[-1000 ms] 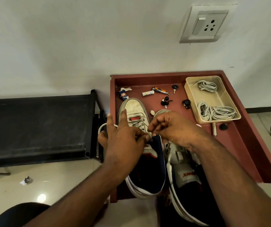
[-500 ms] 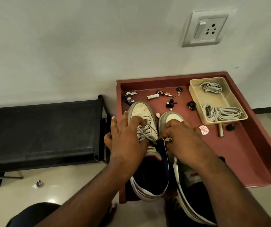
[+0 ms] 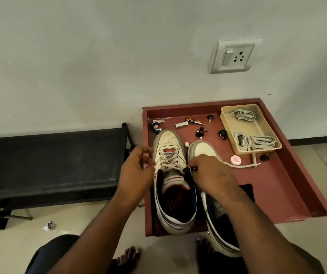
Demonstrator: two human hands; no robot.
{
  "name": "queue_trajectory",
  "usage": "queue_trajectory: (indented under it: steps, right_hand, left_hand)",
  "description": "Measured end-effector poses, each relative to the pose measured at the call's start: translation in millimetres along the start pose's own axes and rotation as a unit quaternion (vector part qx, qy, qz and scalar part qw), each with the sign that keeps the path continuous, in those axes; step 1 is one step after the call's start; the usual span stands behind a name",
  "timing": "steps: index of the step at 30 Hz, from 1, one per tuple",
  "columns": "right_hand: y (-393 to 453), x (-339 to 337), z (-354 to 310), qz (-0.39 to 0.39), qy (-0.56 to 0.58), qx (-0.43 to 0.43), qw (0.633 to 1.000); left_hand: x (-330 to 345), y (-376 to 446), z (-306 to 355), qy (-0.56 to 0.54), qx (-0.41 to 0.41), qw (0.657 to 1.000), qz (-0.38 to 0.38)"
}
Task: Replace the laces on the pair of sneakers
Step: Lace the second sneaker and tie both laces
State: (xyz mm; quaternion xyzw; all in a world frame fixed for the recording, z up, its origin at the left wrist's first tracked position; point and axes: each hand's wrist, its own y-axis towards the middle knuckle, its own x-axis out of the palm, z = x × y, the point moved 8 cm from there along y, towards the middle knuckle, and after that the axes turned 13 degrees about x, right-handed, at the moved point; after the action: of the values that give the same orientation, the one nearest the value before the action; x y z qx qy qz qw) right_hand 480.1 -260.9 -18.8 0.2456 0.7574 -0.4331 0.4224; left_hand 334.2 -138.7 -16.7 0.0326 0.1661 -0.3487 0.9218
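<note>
Two white sneakers with navy collars stand side by side on a red tray table (image 3: 281,186), toes toward the wall. The left sneaker (image 3: 169,151) is laced with a grey-white lace (image 3: 169,161). My left hand (image 3: 137,169) pinches the lace's left end beside the shoe. My right hand (image 3: 212,173) pinches the lace's right end at the collar; the loose tail (image 3: 243,166) trails right across the tray. My right hand and forearm cover most of the right sneaker (image 3: 203,148), so its eyelets are hidden.
A beige plastic bin (image 3: 225,119) at the tray's back right holds coiled laces (image 3: 257,142). Small items lie along the tray's back: a figurine (image 3: 155,126), a white tube (image 3: 181,125), keys (image 3: 210,117), a round pink tin (image 3: 235,160). A black bench (image 3: 50,161) stands left. My bare feet (image 3: 129,258) rest below.
Both hands have drawn apart from over the left sneaker's laces, each pulling a lace end outward. The lace tail now lies across the tray to the right. The camera has tilted down.
</note>
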Motion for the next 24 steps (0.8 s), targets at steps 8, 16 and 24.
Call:
queue_trajectory:
  steps: [8,16,24]
  right_hand:
    - [-13,-42,25,0.079,0.103,0.046,0.991]
    - [-6,3,4,-0.039,0.179,0.081,0.98]
    - [6,21,5,-0.071,0.449,0.144,0.879]
  left_hand:
    - [-12,-22,-25,0.098,-0.025,0.993,0.054]
    - [20,-27,-38,-0.095,-0.137,0.986,0.014]
    - [28,-18,-40,-0.262,-0.168,0.94,0.139]
